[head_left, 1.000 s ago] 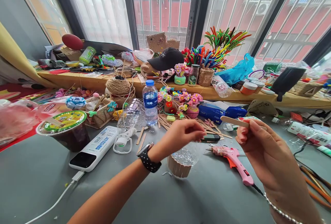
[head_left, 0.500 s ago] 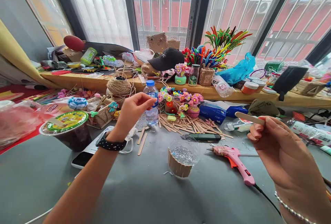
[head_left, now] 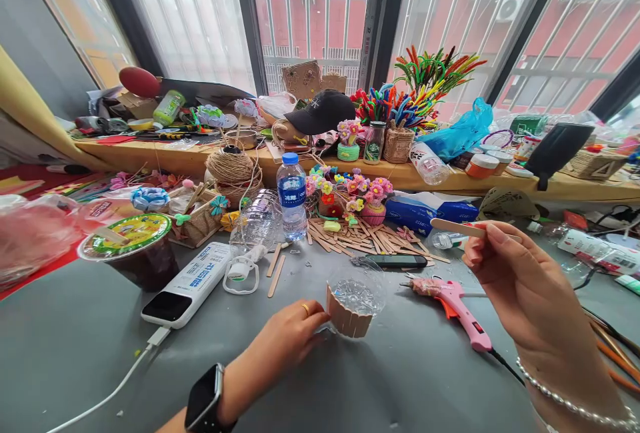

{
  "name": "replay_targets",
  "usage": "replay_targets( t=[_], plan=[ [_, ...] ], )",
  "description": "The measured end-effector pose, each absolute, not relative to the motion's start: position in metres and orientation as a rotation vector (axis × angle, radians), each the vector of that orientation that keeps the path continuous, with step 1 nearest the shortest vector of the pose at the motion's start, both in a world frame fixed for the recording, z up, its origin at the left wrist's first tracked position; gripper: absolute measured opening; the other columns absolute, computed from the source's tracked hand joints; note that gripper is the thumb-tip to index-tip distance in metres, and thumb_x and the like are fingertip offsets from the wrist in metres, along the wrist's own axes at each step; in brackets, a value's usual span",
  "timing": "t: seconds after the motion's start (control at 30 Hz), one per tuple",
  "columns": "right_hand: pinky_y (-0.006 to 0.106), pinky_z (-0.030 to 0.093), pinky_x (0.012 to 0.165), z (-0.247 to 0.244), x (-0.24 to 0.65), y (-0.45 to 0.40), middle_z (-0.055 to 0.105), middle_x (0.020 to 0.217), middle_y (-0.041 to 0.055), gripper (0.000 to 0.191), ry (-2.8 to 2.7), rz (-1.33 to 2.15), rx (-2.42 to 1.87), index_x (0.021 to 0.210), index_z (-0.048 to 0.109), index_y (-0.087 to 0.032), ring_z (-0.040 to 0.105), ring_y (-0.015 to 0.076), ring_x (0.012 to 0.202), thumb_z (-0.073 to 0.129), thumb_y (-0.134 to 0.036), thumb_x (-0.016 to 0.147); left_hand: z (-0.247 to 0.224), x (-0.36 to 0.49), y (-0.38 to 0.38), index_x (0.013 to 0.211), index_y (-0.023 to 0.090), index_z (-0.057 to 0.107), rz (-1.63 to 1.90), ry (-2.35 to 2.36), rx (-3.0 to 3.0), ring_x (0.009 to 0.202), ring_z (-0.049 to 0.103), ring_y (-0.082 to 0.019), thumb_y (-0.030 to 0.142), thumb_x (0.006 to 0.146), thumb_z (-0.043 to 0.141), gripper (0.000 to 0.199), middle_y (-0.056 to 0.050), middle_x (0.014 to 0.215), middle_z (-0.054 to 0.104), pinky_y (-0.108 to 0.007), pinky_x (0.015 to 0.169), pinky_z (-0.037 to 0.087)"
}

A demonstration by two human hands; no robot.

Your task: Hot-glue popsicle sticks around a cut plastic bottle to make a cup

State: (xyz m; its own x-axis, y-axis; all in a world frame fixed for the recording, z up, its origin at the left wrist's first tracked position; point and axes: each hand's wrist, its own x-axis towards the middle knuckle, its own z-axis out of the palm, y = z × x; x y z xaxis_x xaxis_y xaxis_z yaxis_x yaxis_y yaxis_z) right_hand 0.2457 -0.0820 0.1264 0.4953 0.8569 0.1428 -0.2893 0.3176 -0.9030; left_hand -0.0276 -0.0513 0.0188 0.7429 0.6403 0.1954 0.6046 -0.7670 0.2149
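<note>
A small clear plastic cup (head_left: 367,290) stands on the grey table, flat wooden sticks (head_left: 347,320) lining part of its near outer side. At its left edge is my left hand (head_left: 287,333), fingers closed together against the end of the stick row; the thumb tip is partly hidden. My right hand (head_left: 520,273), raised at the right, pinches a single wooden craft stick (head_left: 455,227) that points left. Below that hand lies a pink hot glue gun (head_left: 463,313), nozzle toward the cup. A dark green utility knife (head_left: 395,262) rests behind the cup.
Loose craft sticks (head_left: 357,236) are heaped behind the knife, near a water bottle (head_left: 293,200). At the left are a white power bank (head_left: 187,286) with a cable and a sealed drink cup (head_left: 135,253). A crowded wooden ledge (head_left: 300,168) runs along the window.
My left hand has come down from in front of the water bottle to the cup's left side. My right hand has shifted slightly left, still pinching the stick.
</note>
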Motion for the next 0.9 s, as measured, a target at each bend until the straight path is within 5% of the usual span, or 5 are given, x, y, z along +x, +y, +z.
replay_targets(
  t=[0.23, 0.5, 0.6, 0.73, 0.9],
  plan=[
    [0.012, 0.046, 0.049, 0.126, 0.244, -0.082, 0.057, 0.057, -0.0028, 0.015, -0.745, 0.849, -1.004, 0.07, 0.067, -0.02, 0.051, 0.0049, 0.052, 0.072, -0.03, 0.06, -0.003, -0.013, -0.048, 0.073, 0.014, 0.056, 0.295, 0.914, 3.117, 0.061, 0.056, -0.017, 0.003, 0.08, 0.041, 0.02, -0.006, 0.072, 0.059, -0.026, 0.053, 0.045],
    [0.01, 0.046, 0.049, 0.125, 0.245, -0.08, 0.057, 0.056, -0.0028, 0.019, -0.758, 0.855, -1.022, 0.07, 0.068, -0.02, 0.052, 0.0047, 0.051, 0.074, -0.032, 0.057, 0.02, -0.032, -0.03, 0.073, 0.012, 0.057, 0.056, 1.071, 3.101, 0.065, 0.059, -0.02, -0.004, 0.075, 0.041, 0.023, -0.007, 0.074, 0.061, -0.031, 0.059, 0.051],
    [0.01, 0.046, 0.049, 0.124, 0.244, -0.079, 0.057, 0.056, -0.003, 0.019, -0.764, 0.864, -1.02, 0.069, 0.068, -0.02, 0.052, 0.0044, 0.051, 0.074, -0.032, 0.057, 0.028, -0.046, -0.008, 0.088, 0.009, 0.058, 0.175, 1.33, 3.03, 0.08, 0.061, -0.022, -0.006, 0.074, 0.035, 0.032, -0.013, 0.09, 0.062, -0.034, 0.071, 0.051],
    [0.009, 0.046, 0.05, 0.123, 0.243, -0.079, 0.058, 0.058, -0.0031, 0.018, -0.798, 0.875, -1.016, 0.07, 0.068, -0.02, 0.052, 0.0038, 0.051, 0.074, -0.032, 0.058, 0.028, -0.054, 0.01, 0.127, 0.007, 0.033, 0.468, 1.411, 2.953, 0.121, 0.039, -0.03, 0.007, 0.076, 0.044, 0.053, -0.022, 0.13, 0.04, -0.045, 0.097, 0.036],
    [0.009, 0.046, 0.051, 0.121, 0.244, -0.08, 0.058, 0.059, -0.0033, 0.018, -0.821, 0.885, -1.007, 0.072, 0.067, -0.02, 0.052, 0.0038, 0.052, 0.073, -0.032, 0.06, 0.01, -0.042, -0.01, 0.137, 0.021, -0.007, 0.578, 1.103, 2.612, 0.13, 0.017, -0.034, 0.044, 0.068, 0.065, 0.103, -0.02, 0.143, 0.015, -0.053, 0.102, 0.023]
  ],
)
